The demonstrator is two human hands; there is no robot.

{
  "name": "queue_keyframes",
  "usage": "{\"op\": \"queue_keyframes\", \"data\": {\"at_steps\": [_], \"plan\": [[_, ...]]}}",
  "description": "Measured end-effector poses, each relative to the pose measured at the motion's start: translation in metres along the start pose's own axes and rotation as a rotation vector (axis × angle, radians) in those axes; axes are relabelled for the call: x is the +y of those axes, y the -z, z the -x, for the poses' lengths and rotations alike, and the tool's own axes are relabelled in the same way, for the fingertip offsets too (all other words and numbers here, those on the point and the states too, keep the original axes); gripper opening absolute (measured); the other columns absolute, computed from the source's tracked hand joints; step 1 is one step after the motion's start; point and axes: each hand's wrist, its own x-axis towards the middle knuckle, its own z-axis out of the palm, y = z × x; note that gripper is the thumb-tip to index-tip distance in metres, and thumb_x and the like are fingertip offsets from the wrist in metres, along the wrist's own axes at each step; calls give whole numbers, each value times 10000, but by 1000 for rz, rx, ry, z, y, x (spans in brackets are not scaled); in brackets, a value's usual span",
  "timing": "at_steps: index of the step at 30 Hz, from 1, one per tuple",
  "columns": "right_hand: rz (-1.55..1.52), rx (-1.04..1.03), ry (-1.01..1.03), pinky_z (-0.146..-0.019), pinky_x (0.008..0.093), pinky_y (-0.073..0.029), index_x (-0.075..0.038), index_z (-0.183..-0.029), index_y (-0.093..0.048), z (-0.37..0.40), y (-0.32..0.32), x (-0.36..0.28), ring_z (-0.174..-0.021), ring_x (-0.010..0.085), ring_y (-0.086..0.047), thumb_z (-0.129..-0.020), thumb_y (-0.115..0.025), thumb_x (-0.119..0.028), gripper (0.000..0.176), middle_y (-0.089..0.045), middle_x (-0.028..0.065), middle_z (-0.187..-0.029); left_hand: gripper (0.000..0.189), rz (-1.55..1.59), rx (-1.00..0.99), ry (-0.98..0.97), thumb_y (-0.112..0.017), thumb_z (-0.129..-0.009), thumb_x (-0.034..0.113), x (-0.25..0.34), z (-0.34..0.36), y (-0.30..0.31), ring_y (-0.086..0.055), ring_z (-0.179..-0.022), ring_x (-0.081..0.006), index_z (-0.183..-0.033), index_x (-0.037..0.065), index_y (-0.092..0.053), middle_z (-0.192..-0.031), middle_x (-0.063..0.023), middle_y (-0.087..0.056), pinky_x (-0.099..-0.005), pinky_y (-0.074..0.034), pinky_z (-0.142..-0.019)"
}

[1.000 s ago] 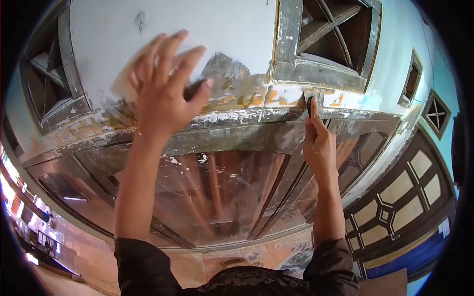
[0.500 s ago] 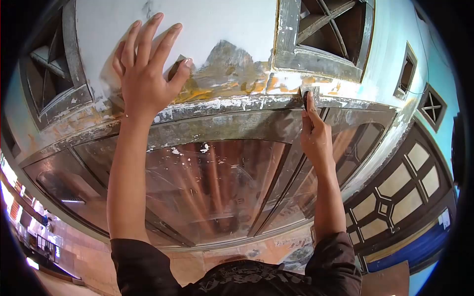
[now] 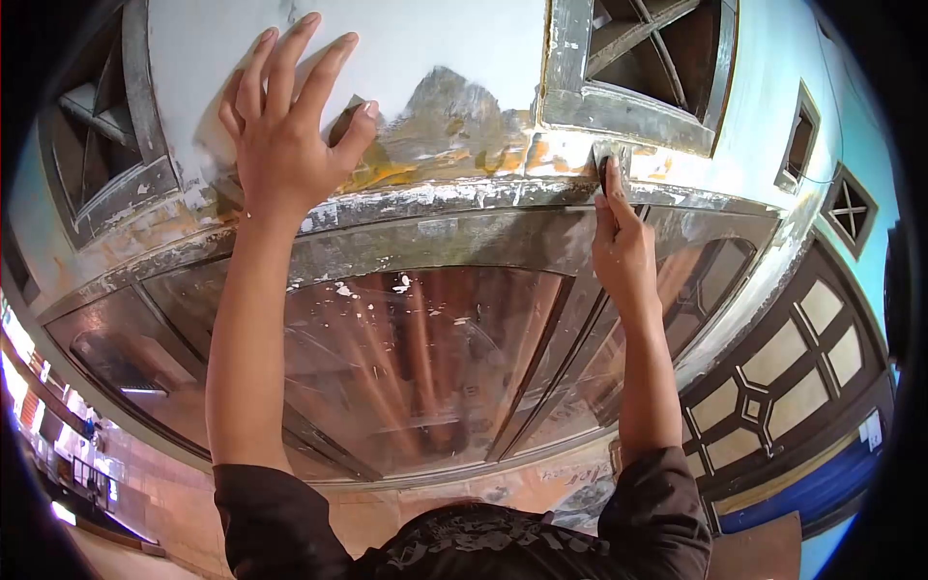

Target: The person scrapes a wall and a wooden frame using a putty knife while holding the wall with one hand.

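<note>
My left hand (image 3: 290, 145) rests with spread fingers against the white wall (image 3: 416, 39), just left of a grey patch of bared plaster (image 3: 454, 106). In my right hand (image 3: 623, 246) is a scraper with a dark handle (image 3: 604, 176), the forefinger stretched along it. Its flat metal blade (image 3: 605, 153) points upward at the strip of flaking white and orange paint (image 3: 565, 159) above the window frame. Whether the blade's edge touches the wall is hard to make out.
Below are wooden-framed glass panes (image 3: 406, 358) with white flakes on the glass. A wooden vent frame (image 3: 628, 111) sits at upper right, another (image 3: 111, 126) at upper left. A panelled door (image 3: 764, 377) stands on the right, with tiled floor (image 3: 145, 483) at lower left.
My right hand and the scraper have moved slightly up and to the right along the paint strip. The left hand stays on the wall, its fingers a little higher in view.
</note>
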Motion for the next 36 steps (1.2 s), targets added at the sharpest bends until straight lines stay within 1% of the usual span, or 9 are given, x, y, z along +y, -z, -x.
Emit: {"op": "queue_keyframes", "data": {"at_steps": [2, 6, 9, 16, 22, 24, 26, 29, 36], "plan": [[-70, 96, 169, -641, 345, -489, -140, -1590, -507, 7, -9, 18, -654, 233, -384, -1125, -556, -153, 467, -609, 337, -850, 510, 22, 45, -10, -713, -915, 464, -1, 0, -2, -431, -1487, -268, -1403, 315, -704, -1583, 41, -541, -519, -279, -1224], [27, 54, 89, -635, 351, -488, -137, -1577, -523, 2, -3, 5, -640, 261, -374, -1124, -560, -155, 455, -595, 320, -807, 506, 16, 32, 6, -710, -915, 460, -1, 0, -2, -435, -1485, -269, -1399, 313, -707, -1584, 39, -539, -520, -281, -1226], [34, 46, 118, -639, 369, -499, -127, -1571, -524, -3, 1, 1, -638, 355, -374, -1118, -567, -156, 456, -622, 324, -828, 505, 21, 27, 4, -713, -914, 457, 1, -1, 0, -433, -1486, -269, -1397, 314, -708, -1584, 38, -539, -523, -281, -1227], [54, 16, 35, -641, 412, -497, -59, -1477, -600, 4, 3, -5, -615, 378, -503, -1119, -570, -170, 376, -677, 330, -956, 499, 35, 35, 20, -712, -924, 466, 0, 2, -2, -438, -1482, -271, -1399, 313, -707, -1581, 40, -538, -526, -279, -1227], [26, 42, 23, -624, 402, -474, -50, -1457, -612, 7, 1, -5, -644, 412, -417, -1122, -572, -189, 365, -662, 341, -959, 542, 38, 10, 2, -693, -951, 473, 1, 0, 1, -399, -1522, -298, -1464, 300, -664, -1610, 38, -514, -530, -253, -1245], [-32, 93, 91, -607, 385, -463, -74, -1482, -598, 6, -4, 3, -659, 388, -343, -1125, -569, -199, 379, -601, 336, -844, 539, 40, 15, -9, -700, -948, 460, 0, 0, 1, -410, -1517, -297, -1462, 300, -666, -1608, 35, -516, -527, -254, -1243], [122, -30, 13, -645, 372, -494, -128, -1551, -541, -3, -2, 5, -686, 463, -429, -1127, -563, -198, 430, -635, 358, -953, 536, 37, 23, 13, -704, -945, 456, 0, 2, 0, -418, -1512, -296, -1457, 301, -669, -1608, 33, -517, -522, -256, -1242], [-5, 62, 76, -661, 369, -507, -142, -1559, -536, 2, 2, -12, -690, 479, -467, -1128, -562, -197, 435, -666, 353, -966, 532, 35, 11, 12, -702, -944, 457, 0, 1, 0, -416, -1514, -295, -1452, 302, -672, -1607, 34, -518, -520, -256, -1241], [-39, 101, 150, -646, 370, -494, -141, -1568, -529, 2, -1, -5, -620, 335, -462, -1130, -562, -196, 443, -668, 347, -931, 531, 39, 17, 3, -716, -935, 439, 1, 0, 3, -420, -1507, -295, -1447, 303, -674, -1597, 38, -526, -517, -257, -1240]]}}
